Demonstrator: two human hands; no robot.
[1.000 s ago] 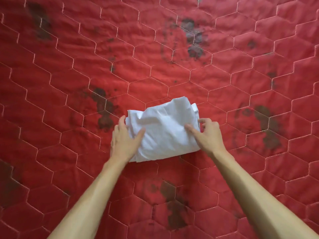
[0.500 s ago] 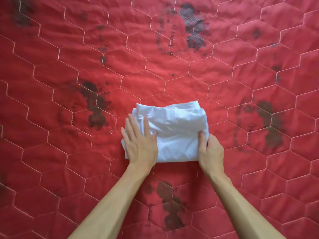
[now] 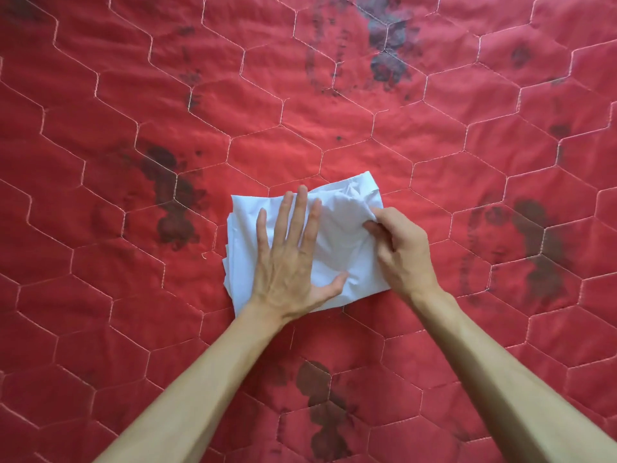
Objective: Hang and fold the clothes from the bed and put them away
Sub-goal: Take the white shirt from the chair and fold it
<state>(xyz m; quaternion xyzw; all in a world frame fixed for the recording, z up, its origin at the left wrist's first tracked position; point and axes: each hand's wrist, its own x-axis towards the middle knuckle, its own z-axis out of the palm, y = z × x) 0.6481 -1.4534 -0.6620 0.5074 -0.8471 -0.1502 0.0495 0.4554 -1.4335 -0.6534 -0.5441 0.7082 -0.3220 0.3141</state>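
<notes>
A white garment (image 3: 337, 242), folded into a small crumpled rectangle, lies in the middle of the red quilted bed cover (image 3: 300, 135). My left hand (image 3: 288, 259) rests flat on its left half, fingers spread and pointing away from me, pressing it down. My right hand (image 3: 400, 248) is at the garment's right edge, with fingers pinched on a fold of the white cloth. Both bare forearms reach in from the bottom of the view.
The bed cover fills the whole view, stitched in large hexagons with dark floral prints (image 3: 177, 202) scattered over it. No other clothes, hangers or furniture show.
My left hand slid from the garment's left edge onto its top and flattened. My right hand went from holding the right side to pinching a fold. The view moved closer.
</notes>
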